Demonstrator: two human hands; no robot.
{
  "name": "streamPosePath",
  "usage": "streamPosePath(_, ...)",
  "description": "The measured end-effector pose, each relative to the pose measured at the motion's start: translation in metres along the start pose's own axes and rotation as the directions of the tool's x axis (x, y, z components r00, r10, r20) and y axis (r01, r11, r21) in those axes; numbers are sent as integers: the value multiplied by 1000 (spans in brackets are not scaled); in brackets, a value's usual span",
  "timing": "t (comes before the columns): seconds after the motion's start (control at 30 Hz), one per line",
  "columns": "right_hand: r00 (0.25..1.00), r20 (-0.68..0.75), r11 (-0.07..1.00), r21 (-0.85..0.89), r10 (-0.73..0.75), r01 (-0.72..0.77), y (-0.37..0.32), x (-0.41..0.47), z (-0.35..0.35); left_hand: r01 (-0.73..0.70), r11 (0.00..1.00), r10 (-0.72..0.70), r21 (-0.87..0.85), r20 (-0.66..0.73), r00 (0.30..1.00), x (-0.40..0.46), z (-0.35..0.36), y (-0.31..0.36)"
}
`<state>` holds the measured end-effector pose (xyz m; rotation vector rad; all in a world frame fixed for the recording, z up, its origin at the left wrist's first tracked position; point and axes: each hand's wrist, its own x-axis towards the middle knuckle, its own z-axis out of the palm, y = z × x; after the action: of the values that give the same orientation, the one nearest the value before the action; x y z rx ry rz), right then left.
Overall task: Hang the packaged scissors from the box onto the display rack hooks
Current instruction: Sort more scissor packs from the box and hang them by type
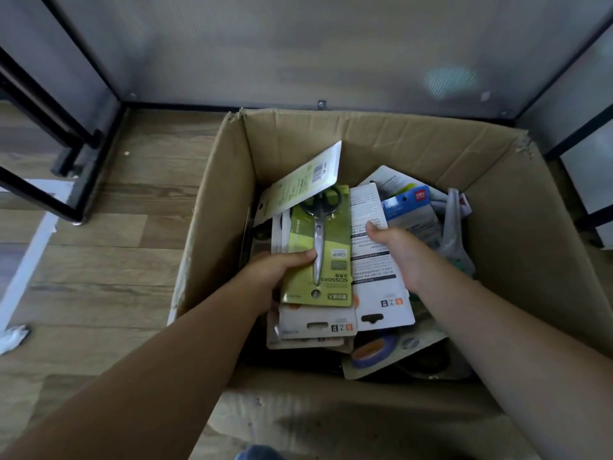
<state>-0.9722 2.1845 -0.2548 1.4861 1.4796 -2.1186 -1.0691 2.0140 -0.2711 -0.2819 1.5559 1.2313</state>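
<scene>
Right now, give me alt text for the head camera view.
Left hand grips a green carded scissors pack atop a stack inside an open brown cardboard box, while the right hand holds a white printed card pack beside it.

Cardboard box (414, 144) — top open, so I reach in from above. My left hand (282, 267) and right hand (394, 250) already fill the middle. Walls close in on all four sides. A tilted white card (308, 177) leans across the far left. Plastic bag (452, 227) crowds the right wall. Packs (318, 327) cover the bottom — bare wall only at the far side.
</scene>
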Motion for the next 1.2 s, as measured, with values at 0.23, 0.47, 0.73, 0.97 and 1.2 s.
streamPosePath(0.23,995,74,997,43,-68,65,-4,-15,-5,-63,997,65,-36,59,996,-19,3,13)
streamPosePath(0.47,990,71,990,80,-125,120,-67,-129,-7,-107,981,111,-165,18,994,-131,14,64)
streamPosePath(0.73,962,66,964,32,-265,263,-227,-363,2,-177,970,195,-169,97,976,-374,27,202)
streamPosePath(0.97,893,64,888,-90,-446,450,-373,-573,12,-334,926,359,-176,133,924,-588,34,323)
streamPosePath(1.2,800,9,800,-11,-600,600,-452,-668,10,-519,833,537,-189,59,841,-695,41,392)
